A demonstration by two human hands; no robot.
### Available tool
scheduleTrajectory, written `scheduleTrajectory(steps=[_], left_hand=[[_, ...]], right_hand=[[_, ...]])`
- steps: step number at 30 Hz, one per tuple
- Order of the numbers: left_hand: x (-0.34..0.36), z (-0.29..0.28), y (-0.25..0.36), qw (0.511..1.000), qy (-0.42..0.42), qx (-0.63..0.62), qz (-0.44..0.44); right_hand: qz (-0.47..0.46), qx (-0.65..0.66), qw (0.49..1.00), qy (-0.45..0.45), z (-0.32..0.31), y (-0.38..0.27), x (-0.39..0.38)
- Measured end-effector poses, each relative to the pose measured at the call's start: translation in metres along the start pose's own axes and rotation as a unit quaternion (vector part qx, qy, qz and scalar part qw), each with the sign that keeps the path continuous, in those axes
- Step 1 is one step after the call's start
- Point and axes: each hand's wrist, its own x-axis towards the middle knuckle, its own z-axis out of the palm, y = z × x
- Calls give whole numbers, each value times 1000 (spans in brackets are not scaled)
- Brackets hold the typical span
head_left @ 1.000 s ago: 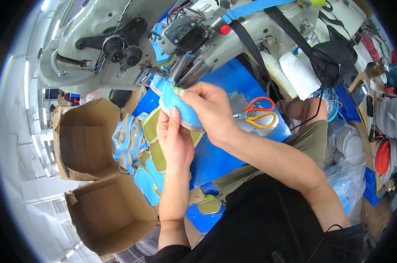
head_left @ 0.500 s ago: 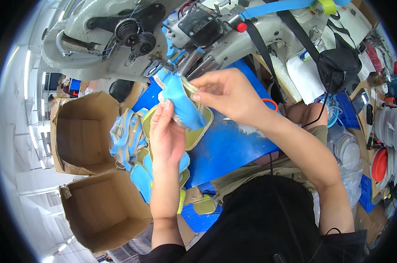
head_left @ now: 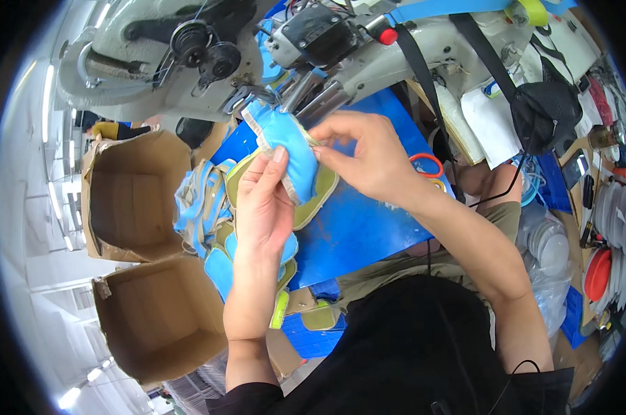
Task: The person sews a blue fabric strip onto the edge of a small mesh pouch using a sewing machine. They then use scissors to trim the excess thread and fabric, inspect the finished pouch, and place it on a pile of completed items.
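Note:
A blue fabric piece (head_left: 290, 144) with a pale edge strip lies under the working end of a grey sewing machine (head_left: 140, 90). My left hand (head_left: 265, 197) pinches its near left edge between thumb and fingers. My right hand (head_left: 368, 153) has thumb and forefinger closed on the right edge, where a thin pale strip shows. Beneath the blue fabric spreads an olive-green panel (head_left: 316, 206), partly hidden by it and by my left hand. To the left sits a heap of blue and beige strips (head_left: 201, 207).
Two cardboard boxes (head_left: 139, 197) (head_left: 162, 321) stand at the left. Red-handled scissors (head_left: 426, 164) lie on the blue worktop (head_left: 368, 238). A black pouch (head_left: 545, 114) hangs at the right. Several blue pieces (head_left: 219, 272) overhang the table's left edge.
The blue fabric is turned so more of its pale edge strip shows. My right fingers have slid slightly right and down along its edge. The scissors show more fully as the view shifts.

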Motion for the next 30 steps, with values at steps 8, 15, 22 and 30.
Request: scheduleTrajectory(steps=[8, 15, 22, 30], left_hand=[[1, 3, -5, 1000, 21, 15, 12], [17, 3, 12, 1000, 15, 14, 15], [15, 3, 18, 995, 1, 88, 44], [22, -3, 30, 999, -32, 33, -15]], right_hand=[[31, -59, 998, -16, 1, -9, -1], [56, -69, 996, -5, 10, -7, 11], [-20, -111, 993, 46, 19, -12, 7], [-72, -86, 990, 87, 26, 11, 3]])
